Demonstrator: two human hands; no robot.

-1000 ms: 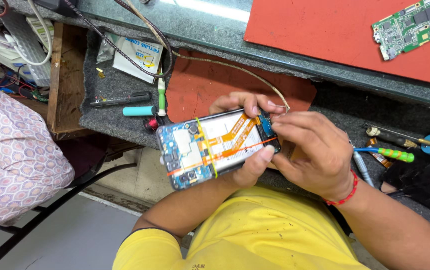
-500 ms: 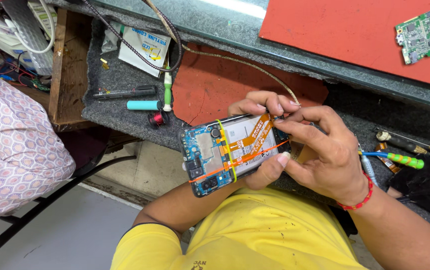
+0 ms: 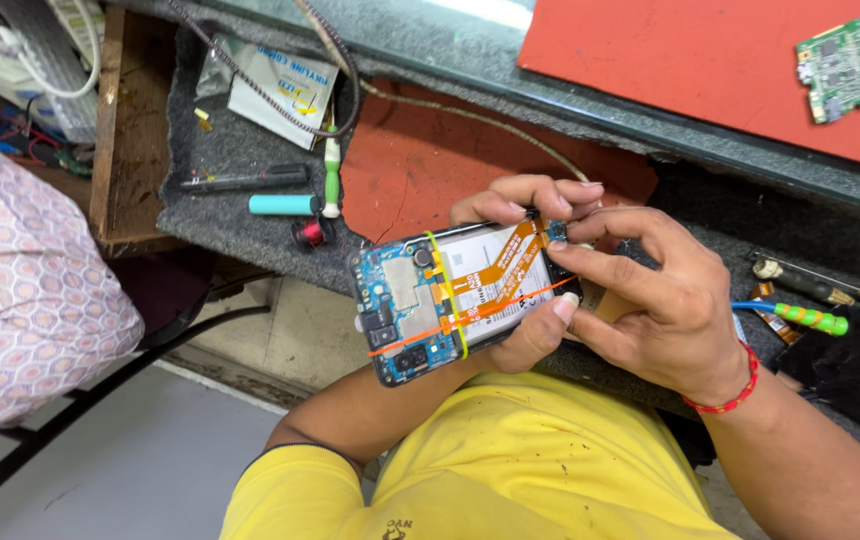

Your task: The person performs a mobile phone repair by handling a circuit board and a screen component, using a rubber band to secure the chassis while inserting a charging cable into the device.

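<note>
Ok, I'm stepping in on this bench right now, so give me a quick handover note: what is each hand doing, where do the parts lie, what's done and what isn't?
Left hand: cradles the opened phone with bare blue circuit boards and orange flex cables from behind, fingers curled over its far edge.
Right hand: thumb and forefinger pinch at the phone's right end, where a flex cable meets a small connector.
Phone: back cover off, held above the lap; yellow and orange bands wrap it.
Bench: teal cylindrical tool, black pen-like tool, green-handled screwdriver, separate green circuit board on the red mat.
Done: phone opened. Left: flex end still being worked; cover not on.
</note>
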